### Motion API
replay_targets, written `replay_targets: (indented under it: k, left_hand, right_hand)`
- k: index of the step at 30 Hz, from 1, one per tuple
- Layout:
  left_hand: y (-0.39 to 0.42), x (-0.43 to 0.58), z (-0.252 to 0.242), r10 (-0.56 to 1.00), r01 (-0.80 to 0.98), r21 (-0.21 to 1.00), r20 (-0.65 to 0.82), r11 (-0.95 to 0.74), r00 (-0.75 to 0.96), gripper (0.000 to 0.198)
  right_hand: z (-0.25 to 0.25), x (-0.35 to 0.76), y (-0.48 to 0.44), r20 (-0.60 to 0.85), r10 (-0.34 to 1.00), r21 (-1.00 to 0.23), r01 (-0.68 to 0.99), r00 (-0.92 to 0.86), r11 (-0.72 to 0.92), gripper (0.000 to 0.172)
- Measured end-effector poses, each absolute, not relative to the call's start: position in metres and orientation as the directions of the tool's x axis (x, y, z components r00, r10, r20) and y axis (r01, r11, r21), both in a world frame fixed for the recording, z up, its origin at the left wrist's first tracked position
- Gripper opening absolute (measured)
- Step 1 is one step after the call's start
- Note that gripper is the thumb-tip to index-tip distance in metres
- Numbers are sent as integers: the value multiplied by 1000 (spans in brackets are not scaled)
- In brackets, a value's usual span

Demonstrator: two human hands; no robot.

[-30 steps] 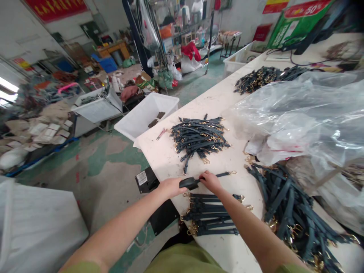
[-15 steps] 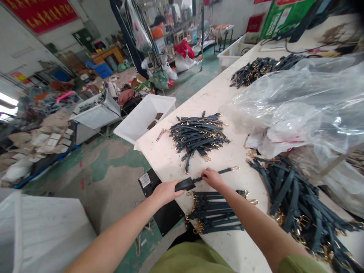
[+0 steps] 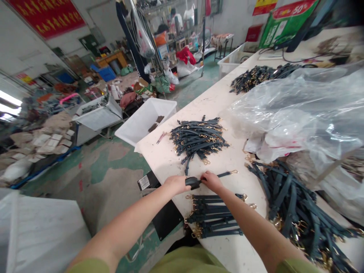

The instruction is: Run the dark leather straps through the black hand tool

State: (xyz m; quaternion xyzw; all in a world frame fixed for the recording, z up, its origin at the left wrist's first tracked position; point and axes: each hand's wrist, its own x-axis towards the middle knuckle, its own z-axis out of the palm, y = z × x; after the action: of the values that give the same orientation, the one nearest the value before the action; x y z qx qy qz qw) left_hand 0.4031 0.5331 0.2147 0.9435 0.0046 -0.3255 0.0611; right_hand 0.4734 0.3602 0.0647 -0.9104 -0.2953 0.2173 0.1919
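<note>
My left hand [image 3: 176, 183] is closed on a black flap-like end piece [image 3: 192, 182] at the near end of a dark blue strap [image 3: 224, 174]. My right hand [image 3: 211, 180] pinches the same strap just right of that piece. The strap runs right across the white table [image 3: 222, 102] to a gold clasp [image 3: 233, 171]. Just below my hands lies a neat row of several dark straps with gold clasps [image 3: 213, 216].
A heap of the same straps [image 3: 199, 138] lies beyond my hands, and a larger loose pile [image 3: 292, 204] to the right. Crumpled clear plastic bags [image 3: 301, 110] cover the right side. Another strap pile [image 3: 261, 76] sits farther back. A white bin [image 3: 146, 119] stands by the table's left edge.
My left hand has moved right toward my right hand, and the black end piece now shows shorter between them. The view shifted slightly.
</note>
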Motion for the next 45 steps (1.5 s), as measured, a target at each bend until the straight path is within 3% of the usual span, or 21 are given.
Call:
replay_targets:
  k: [11, 20, 25, 29, 37, 45]
  left_hand:
    - [561, 357, 204, 98, 176, 76, -587, -982, 803, 47]
    - [571, 335, 204, 151, 274, 137, -568, -952, 809, 47]
    - [598, 303, 222, 198, 311, 134, -526, -941, 827, 45]
    - [597, 287, 230, 190, 309, 116, -576, -944, 795, 42]
    - [575, 301, 223, 119, 233, 126, -579, -964, 807, 46]
    - [554, 361, 208, 92, 180, 96, -581, -979, 809, 48]
  right_hand:
    - [63, 473, 360, -260, 630, -504, 454, 731, -735, 16]
    - [64, 472, 364, -279, 652, -465, 494, 705, -734, 16]
    - [74, 467, 370, -273, 700, -369, 601, 659, -709, 14]
    - [79, 447, 377, -274, 704, -295, 640, 655, -710, 13]
    - [67, 427, 365, -232, 663, -447, 527, 712, -723, 21]
    - [66, 433, 366, -275, 632, -455, 481, 724, -749, 21]
